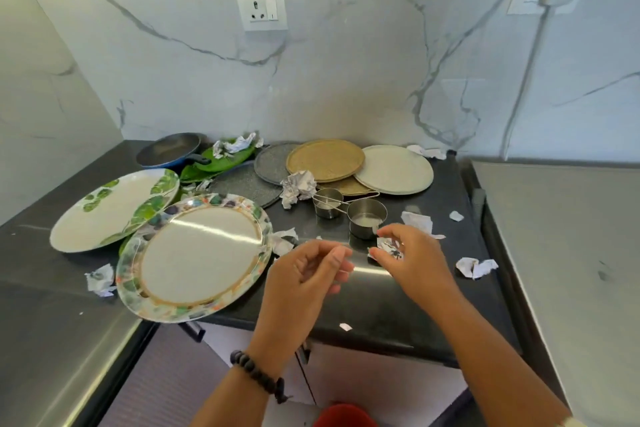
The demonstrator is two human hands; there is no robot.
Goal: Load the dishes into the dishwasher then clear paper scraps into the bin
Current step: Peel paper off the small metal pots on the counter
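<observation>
A leafy plate (114,210) and a flowered plate (195,256) sit on the dark counter (381,295), the flowered one jutting over its edge. The left hand (304,282) hovers, fingers loosely curled, holding nothing. The right hand (412,256) pinches a paper scrap (389,248) near two steel cups (365,222)

A home kitchen: dark worktop (398,302) against a marble-look wall (346,80) with a socket (261,7), carrying plates (197,256), a pan (169,149) and steel measuring cups (365,222)
</observation>
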